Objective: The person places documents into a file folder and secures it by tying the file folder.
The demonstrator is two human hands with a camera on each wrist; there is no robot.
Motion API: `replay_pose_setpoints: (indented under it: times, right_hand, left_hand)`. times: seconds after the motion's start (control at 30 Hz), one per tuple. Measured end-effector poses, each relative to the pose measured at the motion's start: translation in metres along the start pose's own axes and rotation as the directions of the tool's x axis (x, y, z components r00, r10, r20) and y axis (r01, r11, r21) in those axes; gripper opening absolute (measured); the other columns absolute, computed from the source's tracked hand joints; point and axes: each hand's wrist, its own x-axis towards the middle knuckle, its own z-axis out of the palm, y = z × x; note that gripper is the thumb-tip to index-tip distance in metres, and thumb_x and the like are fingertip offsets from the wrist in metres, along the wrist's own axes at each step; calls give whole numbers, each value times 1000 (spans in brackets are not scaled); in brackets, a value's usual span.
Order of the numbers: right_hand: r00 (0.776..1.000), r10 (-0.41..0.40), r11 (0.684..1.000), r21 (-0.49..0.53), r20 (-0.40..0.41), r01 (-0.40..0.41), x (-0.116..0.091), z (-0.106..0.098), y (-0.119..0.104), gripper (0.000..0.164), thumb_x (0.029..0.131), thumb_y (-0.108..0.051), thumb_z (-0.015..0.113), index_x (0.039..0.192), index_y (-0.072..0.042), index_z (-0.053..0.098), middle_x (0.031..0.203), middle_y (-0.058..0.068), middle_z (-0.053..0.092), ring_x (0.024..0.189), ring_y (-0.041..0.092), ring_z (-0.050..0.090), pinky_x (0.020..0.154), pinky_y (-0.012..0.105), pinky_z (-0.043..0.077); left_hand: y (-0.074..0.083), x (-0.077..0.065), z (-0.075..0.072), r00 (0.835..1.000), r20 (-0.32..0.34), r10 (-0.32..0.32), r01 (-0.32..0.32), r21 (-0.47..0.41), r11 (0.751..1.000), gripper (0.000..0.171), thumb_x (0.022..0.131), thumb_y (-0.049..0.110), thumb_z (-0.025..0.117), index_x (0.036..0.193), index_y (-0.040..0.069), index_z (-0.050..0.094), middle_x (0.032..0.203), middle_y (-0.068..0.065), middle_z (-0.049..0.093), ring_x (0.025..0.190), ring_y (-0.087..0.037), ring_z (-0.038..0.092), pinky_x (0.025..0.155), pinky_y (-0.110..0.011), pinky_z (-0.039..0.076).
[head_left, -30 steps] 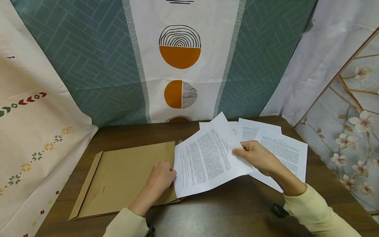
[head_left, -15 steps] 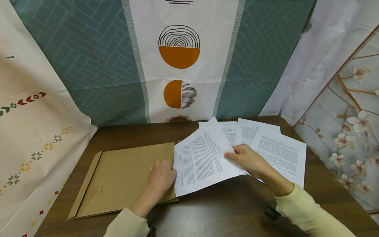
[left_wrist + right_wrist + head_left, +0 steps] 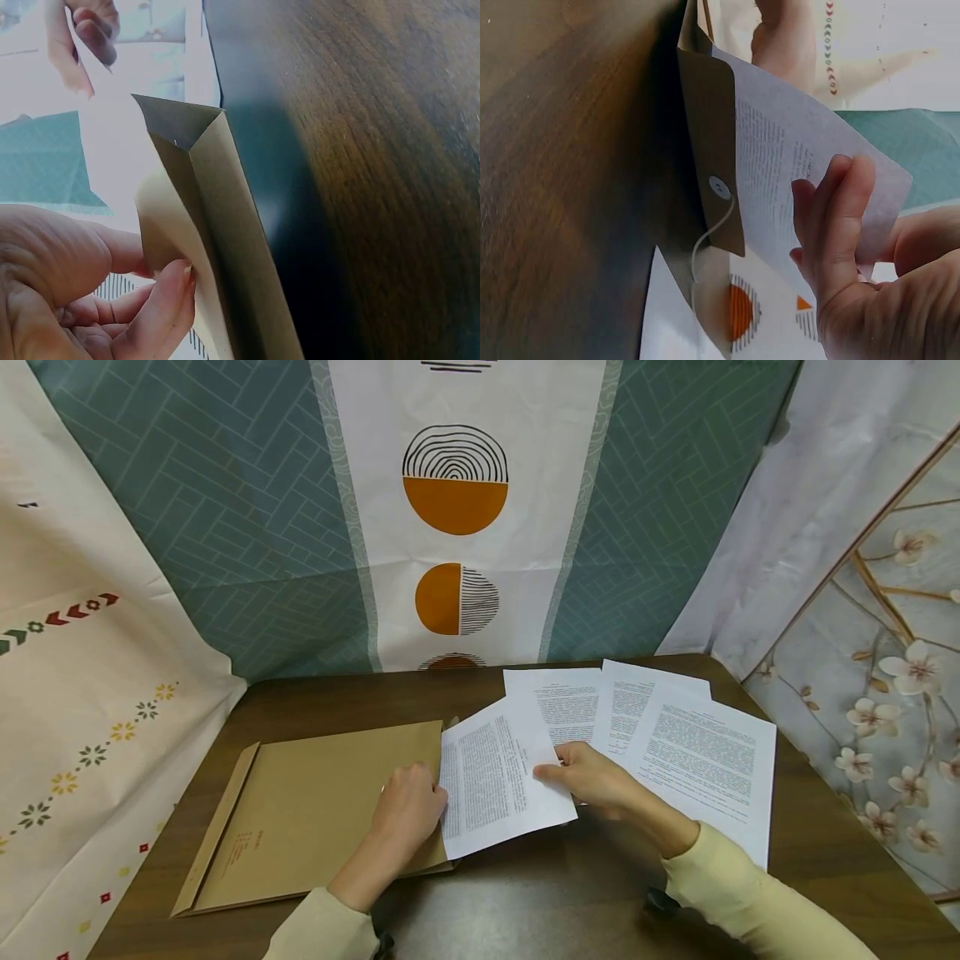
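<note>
The right hand (image 3: 596, 777) pinches a sheet (image 3: 498, 781) by its outer edge, sensible for paper probably light and easily creased; the left hand (image 3: 411, 802) pinches the envelope (image 3: 322, 793) at its mouth.

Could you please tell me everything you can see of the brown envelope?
The brown envelope looks like paper, with red print, a folded strip along its left end, and a flap with a pale disc and string. It lies on the table, its right end gaping. The left hand pinches the upper panel there; a printed sheet, held by the right hand, is partly inside.
</note>
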Motion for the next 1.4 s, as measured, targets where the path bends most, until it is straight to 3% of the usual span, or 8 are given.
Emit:
replay_pose_setpoints:
  times: [0.23,0.43,0.9,1.03,1.17,1.4]
  right_hand:
    - [998,24,999,-37,61,-22,6,10,1,31,101,-7,57,127,8,61,99,18,76,72,26,73,44,31,50]
    - [995,21,998,-56,93,-16,14,19,3,31,101,-7,58,129,5,63,100,16,76,73,26,74,43,29,49]
    - [992,36,999,-33,123,-32,29,36,7,28,101,-6,58,124,8,64,98,16,76,73,23,73,44,29,51]
    - [995,62,998,-23,76,-60,26,30,7,21,101,-10,60,112,7,66,82,14,74,59,18,67,43,28,50]
    - [996,83,996,-14,34,-83,22,22,6,15,100,-10,60,99,5,62,64,9,61,47,13,54,42,24,47]
    - [993,92,995,17,74,-94,24,23,10,11,97,-5,61,102,5,59,60,9,57,47,12,54,43,23,48]
  left_hand:
    - [-1,0,1,999,24,-29,29,-11,1000,34,83,-2,61,58,11,41,59,-1,39,55,-19,37,47,-32,30]
    - [-1,0,1,1000,3,-10,10,-17,1000,34,81,-3,61,57,11,41,59,-3,41,56,-21,38,47,-33,31]
    - [0,-1,0,999,28,-31,32,-38,999,35,82,-2,60,56,11,42,60,-1,40,54,-18,37,45,-30,25]
    - [0,-1,1,999,32,-29,30,-43,999,35,83,-2,61,56,11,42,60,-1,39,53,-17,37,45,-29,25]
    - [0,0,2,999,35,-31,33,-44,998,34,83,-2,61,57,11,43,60,-1,39,53,-17,37,45,-30,25]
    - [0,0,2,999,34,-30,32,-43,999,37,81,-4,58,55,12,38,60,2,34,53,-16,33,46,-30,23]
